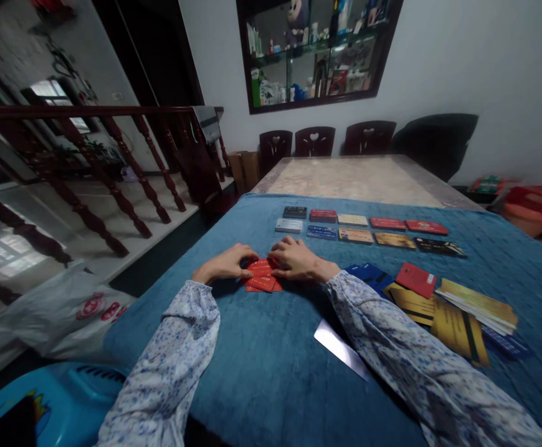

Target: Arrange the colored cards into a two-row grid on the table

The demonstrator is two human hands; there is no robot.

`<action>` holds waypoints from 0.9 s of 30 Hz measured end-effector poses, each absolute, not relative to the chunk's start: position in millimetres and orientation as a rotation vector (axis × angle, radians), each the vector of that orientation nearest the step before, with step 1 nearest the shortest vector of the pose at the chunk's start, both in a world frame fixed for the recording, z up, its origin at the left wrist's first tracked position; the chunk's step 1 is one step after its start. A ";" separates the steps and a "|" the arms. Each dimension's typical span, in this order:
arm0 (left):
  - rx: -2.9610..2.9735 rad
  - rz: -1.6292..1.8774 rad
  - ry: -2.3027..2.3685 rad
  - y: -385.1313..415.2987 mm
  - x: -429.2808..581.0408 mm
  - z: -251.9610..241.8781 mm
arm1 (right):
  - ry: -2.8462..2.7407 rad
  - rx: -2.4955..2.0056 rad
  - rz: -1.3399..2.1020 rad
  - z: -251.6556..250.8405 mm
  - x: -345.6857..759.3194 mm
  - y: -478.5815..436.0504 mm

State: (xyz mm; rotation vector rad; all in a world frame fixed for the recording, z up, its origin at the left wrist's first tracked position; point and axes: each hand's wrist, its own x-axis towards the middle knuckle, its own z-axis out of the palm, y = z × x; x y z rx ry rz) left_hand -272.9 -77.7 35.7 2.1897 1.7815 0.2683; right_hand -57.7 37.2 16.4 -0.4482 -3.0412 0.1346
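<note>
Several red cards (262,279) lie in a loose, uneven bunch on the blue cloth (256,347), between my two hands. My left hand (228,264) closes on their left side, thumb in front and fingers curled behind. From the right, my right hand (298,259) grips the same cards with bent fingers over their edge. Parts of the cards are hidden under my fingers. Beyond my hands stand two rows of sorted card stacks, among them a dark blue stack (321,232), a light silver stack (289,225) and a tan stack (355,236).
Right of my right arm lies a loose heap with gold cards (459,329), blue cards (366,276) and a red card (416,280). A shiny silver card (340,349) lies beside my right sleeve. A blue plastic seat (66,403) and a white bag (66,310) are at the left.
</note>
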 end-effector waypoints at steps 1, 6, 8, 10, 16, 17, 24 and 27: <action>2.200 0.264 1.769 -77.9 -272.4 35.9 | -3.050 -0.447 0.140 16.2 -57.7 37.7; 2.219 0.290 1.769 -79.0 -270.9 35.8 | -3.071 -0.413 0.137 16.9 -58.2 39.1; 2.225 0.309 1.771 -78.6 -272.1 35.0 | -3.060 -0.404 0.110 16.9 -58.7 39.4; 2.221 0.322 1.765 -77.6 -273.9 34.1 | -3.047 -0.416 0.090 16.7 -59.3 39.4; 2.113 0.413 1.838 -74.2 -273.5 30.2 | -3.043 -0.431 0.090 15.5 -59.6 39.1; 2.103 0.433 1.845 -73.9 -272.7 29.3 | -3.041 -0.427 0.090 15.3 -59.2 39.0; 2.132 0.419 1.842 -71.9 -272.2 25.8 | -3.045 -0.371 0.151 18.0 -56.1 36.8; 2.119 0.415 1.848 -71.3 -273.7 24.0 | -3.058 -0.374 0.157 20.5 -54.8 35.8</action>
